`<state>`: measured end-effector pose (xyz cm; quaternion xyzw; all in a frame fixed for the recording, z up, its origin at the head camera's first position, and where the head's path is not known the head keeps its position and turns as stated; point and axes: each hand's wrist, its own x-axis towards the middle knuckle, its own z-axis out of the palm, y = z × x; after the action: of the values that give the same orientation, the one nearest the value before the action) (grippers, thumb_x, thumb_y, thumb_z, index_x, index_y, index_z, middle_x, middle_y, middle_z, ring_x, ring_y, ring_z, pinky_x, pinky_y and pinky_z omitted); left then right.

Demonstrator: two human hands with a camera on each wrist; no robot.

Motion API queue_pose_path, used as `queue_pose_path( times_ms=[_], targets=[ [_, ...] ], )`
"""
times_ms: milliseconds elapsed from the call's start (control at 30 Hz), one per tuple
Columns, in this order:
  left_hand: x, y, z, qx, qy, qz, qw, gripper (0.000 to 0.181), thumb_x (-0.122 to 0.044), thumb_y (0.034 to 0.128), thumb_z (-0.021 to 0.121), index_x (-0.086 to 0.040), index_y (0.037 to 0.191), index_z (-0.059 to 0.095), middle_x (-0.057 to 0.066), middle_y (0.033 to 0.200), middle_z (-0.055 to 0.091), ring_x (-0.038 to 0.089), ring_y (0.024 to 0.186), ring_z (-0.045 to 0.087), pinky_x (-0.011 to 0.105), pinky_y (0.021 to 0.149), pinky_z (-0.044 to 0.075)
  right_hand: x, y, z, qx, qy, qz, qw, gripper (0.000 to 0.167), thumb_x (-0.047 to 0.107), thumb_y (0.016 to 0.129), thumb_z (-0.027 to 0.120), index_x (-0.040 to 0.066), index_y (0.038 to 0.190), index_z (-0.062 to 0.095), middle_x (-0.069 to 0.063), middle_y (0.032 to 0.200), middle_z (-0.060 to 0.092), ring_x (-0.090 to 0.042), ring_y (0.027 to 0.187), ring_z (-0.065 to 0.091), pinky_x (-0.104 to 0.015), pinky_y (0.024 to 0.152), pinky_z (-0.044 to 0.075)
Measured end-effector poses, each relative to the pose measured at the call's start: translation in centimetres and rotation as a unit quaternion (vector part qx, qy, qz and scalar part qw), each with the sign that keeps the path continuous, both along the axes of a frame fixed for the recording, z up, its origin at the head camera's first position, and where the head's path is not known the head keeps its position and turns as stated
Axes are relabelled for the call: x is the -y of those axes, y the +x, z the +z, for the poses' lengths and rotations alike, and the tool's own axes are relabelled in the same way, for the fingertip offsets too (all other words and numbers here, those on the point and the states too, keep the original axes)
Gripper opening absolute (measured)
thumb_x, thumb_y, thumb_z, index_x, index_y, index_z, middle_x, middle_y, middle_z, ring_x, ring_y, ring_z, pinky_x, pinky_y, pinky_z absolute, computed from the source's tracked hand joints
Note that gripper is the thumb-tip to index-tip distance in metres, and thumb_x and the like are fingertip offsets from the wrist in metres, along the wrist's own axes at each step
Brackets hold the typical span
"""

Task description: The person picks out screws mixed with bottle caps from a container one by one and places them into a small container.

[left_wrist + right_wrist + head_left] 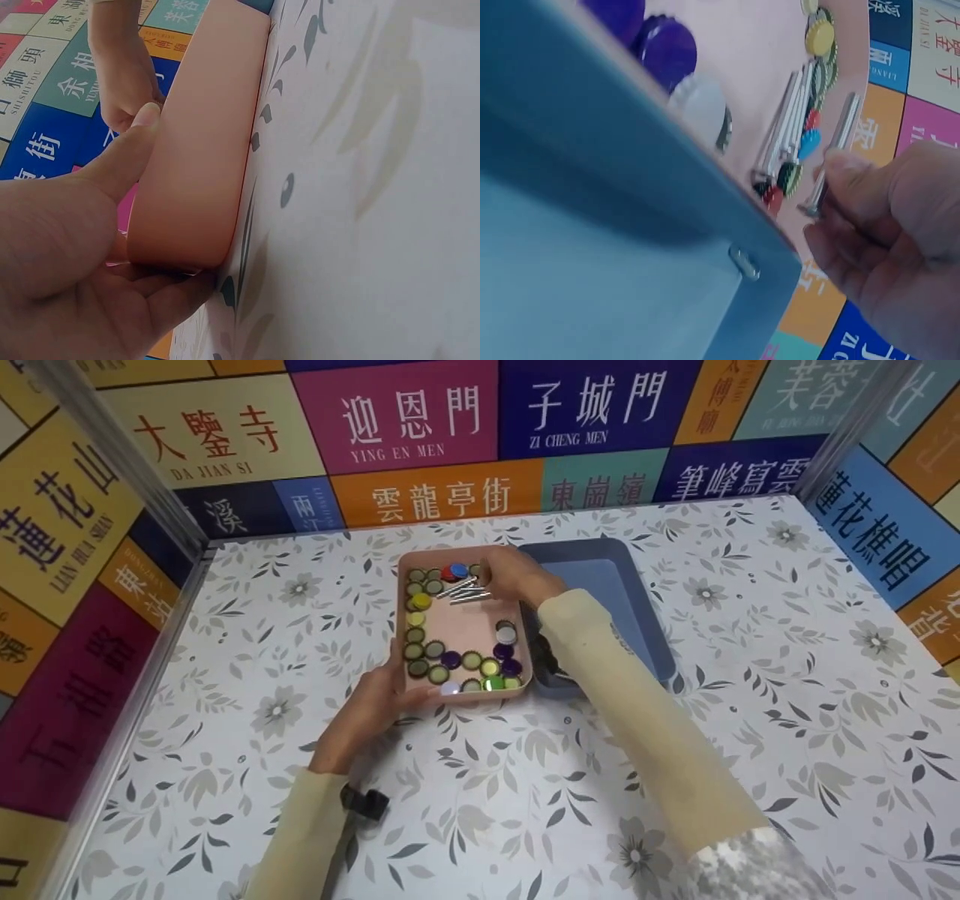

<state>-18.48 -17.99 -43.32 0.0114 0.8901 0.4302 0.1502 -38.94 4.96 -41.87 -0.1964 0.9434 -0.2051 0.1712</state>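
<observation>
My right hand is over the far right corner of a pink tray. In the right wrist view it pinches a silver nail between thumb and fingers, flat head downward. Several similar nails lie together inside the tray. Bottle caps in purple, yellow, green, white, red and blue line the tray's sides, some upside down. My left hand grips the tray's near left corner. Its thumb lies at the rim and its fingers curl round the lower edge in the left wrist view.
A blue-grey tray stands right beside the pink one, partly hidden by my right forearm. One small metal piece is in its corner. The tabletop has a floral print, and panels with lettering wall the back and sides.
</observation>
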Motion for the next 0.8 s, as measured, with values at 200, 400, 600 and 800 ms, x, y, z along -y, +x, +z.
queue_pose_path(
  times_ms=[200,400,600,800],
  targets=[
    [0.0,-0.1,0.1,0.012,-0.006,0.007,0.9999,0.107,-0.037,0.0921,0.072,-0.023,0.161,-0.009,0.004,0.164,0.034,0.022,0.147,0.039,0.041,0.126,0.025,-0.9,5.6,6.9,0.023,-0.011,0.031,0.9992,0.020,-0.001,0.098,0.052,0.003,0.107,0.069,-0.012,0.114,0.067,-0.022,0.091,0.055,-0.035,0.080,0.048],
    [0.0,0.0,0.0,0.000,0.004,0.001,1.0000,0.106,-0.033,0.0921,0.072,-0.026,0.161,-0.009,0.005,0.160,0.041,0.022,0.138,0.051,0.041,0.122,0.034,-2.2,5.1,6.1,0.006,-0.021,0.045,0.9988,0.021,0.001,0.098,0.053,-0.001,0.111,0.068,-0.016,0.116,0.066,-0.023,0.090,0.054,-0.035,0.080,0.046],
    [0.0,0.2,0.0,-0.008,0.007,-0.004,0.9999,0.107,-0.034,0.0917,0.072,-0.023,0.161,-0.009,0.008,0.154,0.050,0.022,0.126,0.060,0.040,0.116,0.042,-3.9,4.4,5.5,0.019,-0.052,0.046,0.9974,0.019,0.005,0.097,0.061,-0.001,0.113,0.070,-0.017,0.115,0.068,-0.027,0.099,0.062,-0.042,0.090,0.054],
    [0.1,0.1,0.1,-0.007,-0.004,-0.009,0.9999,0.109,-0.039,0.0914,0.072,-0.018,0.161,-0.009,0.006,0.152,0.052,0.022,0.139,0.050,0.042,0.122,0.033,-5.0,4.5,5.8,0.017,-0.049,0.047,0.9975,0.018,0.005,0.095,0.063,0.000,0.110,0.071,-0.017,0.110,0.069,-0.025,0.093,0.060,-0.039,0.087,0.053]
  ],
)
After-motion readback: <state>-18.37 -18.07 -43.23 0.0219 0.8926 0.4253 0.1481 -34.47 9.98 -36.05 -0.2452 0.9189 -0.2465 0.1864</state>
